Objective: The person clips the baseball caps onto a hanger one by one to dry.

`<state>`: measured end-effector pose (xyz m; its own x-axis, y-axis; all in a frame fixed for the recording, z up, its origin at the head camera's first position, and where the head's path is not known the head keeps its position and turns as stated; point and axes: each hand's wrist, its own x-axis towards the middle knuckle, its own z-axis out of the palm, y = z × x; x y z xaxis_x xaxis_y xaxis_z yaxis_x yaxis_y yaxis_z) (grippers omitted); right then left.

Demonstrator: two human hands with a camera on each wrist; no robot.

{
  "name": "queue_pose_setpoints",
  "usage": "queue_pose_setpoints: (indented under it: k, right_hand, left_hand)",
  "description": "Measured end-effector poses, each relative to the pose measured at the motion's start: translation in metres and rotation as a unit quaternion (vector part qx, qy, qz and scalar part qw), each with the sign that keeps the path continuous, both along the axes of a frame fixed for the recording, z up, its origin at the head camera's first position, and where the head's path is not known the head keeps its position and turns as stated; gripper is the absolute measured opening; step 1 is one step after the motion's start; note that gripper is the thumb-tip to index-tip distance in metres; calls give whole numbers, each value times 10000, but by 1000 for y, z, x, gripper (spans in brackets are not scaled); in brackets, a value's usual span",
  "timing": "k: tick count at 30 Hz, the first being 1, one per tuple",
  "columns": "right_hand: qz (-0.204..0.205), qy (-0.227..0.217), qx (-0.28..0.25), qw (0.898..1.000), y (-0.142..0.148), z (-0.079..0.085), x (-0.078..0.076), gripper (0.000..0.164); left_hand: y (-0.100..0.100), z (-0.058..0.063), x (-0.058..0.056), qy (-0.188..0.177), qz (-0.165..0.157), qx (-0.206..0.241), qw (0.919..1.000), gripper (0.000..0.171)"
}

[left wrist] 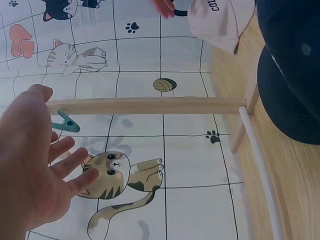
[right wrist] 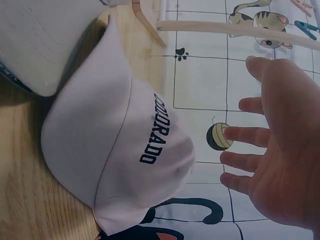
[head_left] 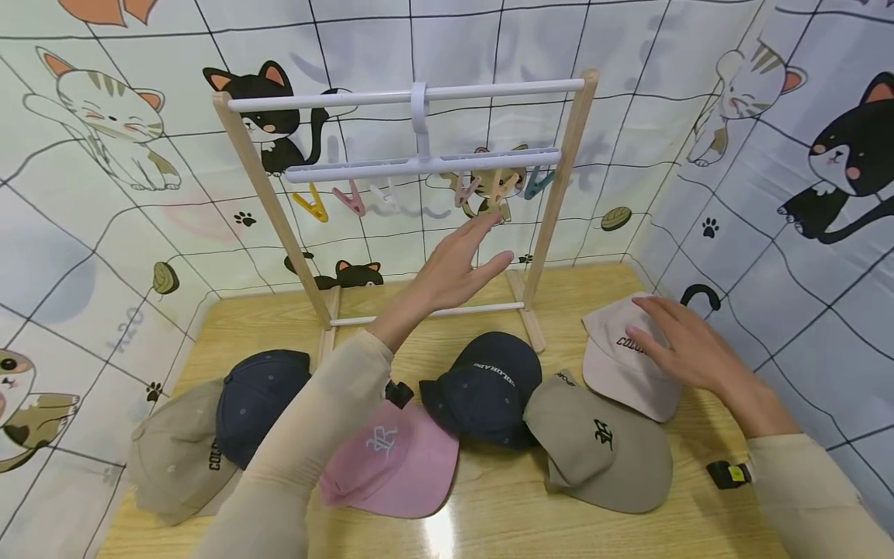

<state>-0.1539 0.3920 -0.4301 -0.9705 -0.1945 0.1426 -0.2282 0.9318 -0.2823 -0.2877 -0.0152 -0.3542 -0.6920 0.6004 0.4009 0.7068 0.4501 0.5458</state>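
My left hand (head_left: 457, 268) reaches out in front of the rack, fingers extended and holding nothing. Its fingertips overlap the peach clip (head_left: 500, 189) in the head view. In the left wrist view a teal clip (left wrist: 66, 121) shows beside those fingers. My right hand (head_left: 684, 345) is empty, with its fingers spread. Seen from the head, it hovers over the pale pink cap (head_left: 618, 361), which bears dark COLORADO lettering. In the right wrist view that cap lies on the table, apart from the fingers. A khaki cap (head_left: 594, 442) and a navy cap (head_left: 489, 388) lie between my forearms.
A wooden rack (head_left: 559, 210) with white rods stands at the back. From its top rod hangs a white clip hanger (head_left: 356, 168) with several coloured clips. A pink cap (head_left: 398, 458), another navy cap (head_left: 258, 396) and a beige cap (head_left: 178, 450) lie left on the table (head_left: 503, 520).
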Motion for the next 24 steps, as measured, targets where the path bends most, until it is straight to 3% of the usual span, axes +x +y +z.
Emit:
queue_pose_setpoints:
  k: [6, 16, 24]
  right_hand:
    - [20, -77, 70, 9999, 2, 1, -12, 69]
    - [-185, -622, 319, 9974, 9, 0, -32, 75]
    - [-419, -950, 342, 9940, 14, 1, -45, 77]
  left_hand:
    - [16, 3, -6, -209, 38, -47, 9998, 77]
    - [42, 8, -14, -780, 99, 8, 9969, 87]
    - [62, 15, -18, -581, 136, 332, 9977, 93]
